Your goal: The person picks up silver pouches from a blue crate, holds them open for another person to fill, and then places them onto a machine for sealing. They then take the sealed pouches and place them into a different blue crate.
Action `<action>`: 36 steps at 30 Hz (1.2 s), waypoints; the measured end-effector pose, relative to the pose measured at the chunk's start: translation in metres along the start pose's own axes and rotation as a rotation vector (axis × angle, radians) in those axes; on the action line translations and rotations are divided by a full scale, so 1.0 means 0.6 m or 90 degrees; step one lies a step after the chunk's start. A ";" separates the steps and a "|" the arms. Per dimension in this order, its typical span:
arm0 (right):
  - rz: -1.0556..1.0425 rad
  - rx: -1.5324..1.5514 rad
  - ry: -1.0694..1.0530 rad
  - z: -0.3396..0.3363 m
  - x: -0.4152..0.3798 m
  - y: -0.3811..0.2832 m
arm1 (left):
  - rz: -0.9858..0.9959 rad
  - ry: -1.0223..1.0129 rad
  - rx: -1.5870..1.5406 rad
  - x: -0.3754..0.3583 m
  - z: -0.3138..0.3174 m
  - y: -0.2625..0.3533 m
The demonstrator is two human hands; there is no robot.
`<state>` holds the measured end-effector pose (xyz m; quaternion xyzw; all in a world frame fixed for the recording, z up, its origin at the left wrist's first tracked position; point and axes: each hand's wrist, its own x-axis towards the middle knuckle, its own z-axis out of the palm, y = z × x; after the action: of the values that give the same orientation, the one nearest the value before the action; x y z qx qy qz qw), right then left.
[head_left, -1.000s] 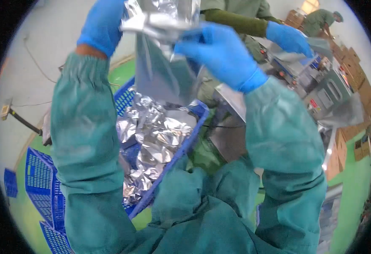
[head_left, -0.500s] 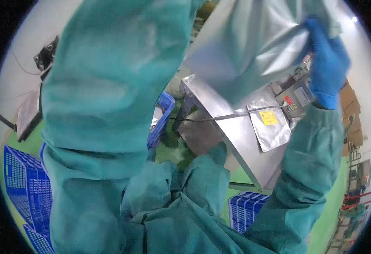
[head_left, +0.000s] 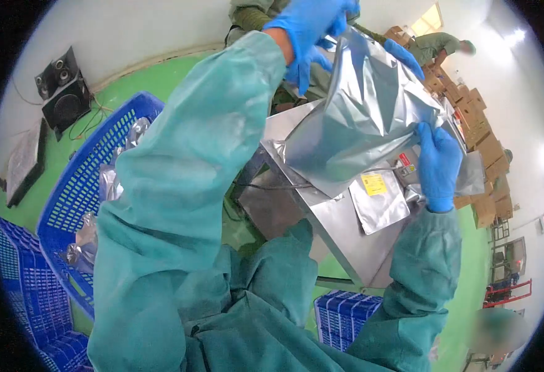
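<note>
Silver bag raised above the metal surface

The silver bag [head_left: 365, 115] is tilted in the air over the surface [head_left: 331, 214], its wide end hanging lower. The right hand [head_left: 439, 162] has its grip pinched on the bag's side edge. The left hand [head_left: 306, 25] is at the bag's upper end; whether its grip is closed on it, I cannot tell. Below, a flat bag [head_left: 377, 217] with a yellow label [head_left: 373, 184] lies on the surface. A blue basket [head_left: 67, 208] on the left holds foil packs [head_left: 109, 181]. A co-worker's glove [head_left: 403, 57] is just behind the silver bag.
</note>
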<state>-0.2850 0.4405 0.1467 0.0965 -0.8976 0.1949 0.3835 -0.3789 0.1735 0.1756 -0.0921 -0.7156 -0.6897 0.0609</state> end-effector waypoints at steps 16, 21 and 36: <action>0.123 0.109 0.099 -0.047 0.067 0.037 | -0.192 0.196 0.920 -0.398 -0.635 -0.548; 0.046 0.064 -0.064 -0.063 0.059 0.129 | -0.332 0.180 0.929 -0.384 -0.611 -0.618; -0.117 0.145 -0.453 0.074 -0.106 -0.135 | -0.002 0.220 0.806 -0.419 -0.614 -0.479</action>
<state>-0.2439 0.3501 0.0949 0.2803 -0.9347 0.2126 0.0505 -0.2103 -0.2153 -0.1438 0.0745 -0.9632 -0.1405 0.2165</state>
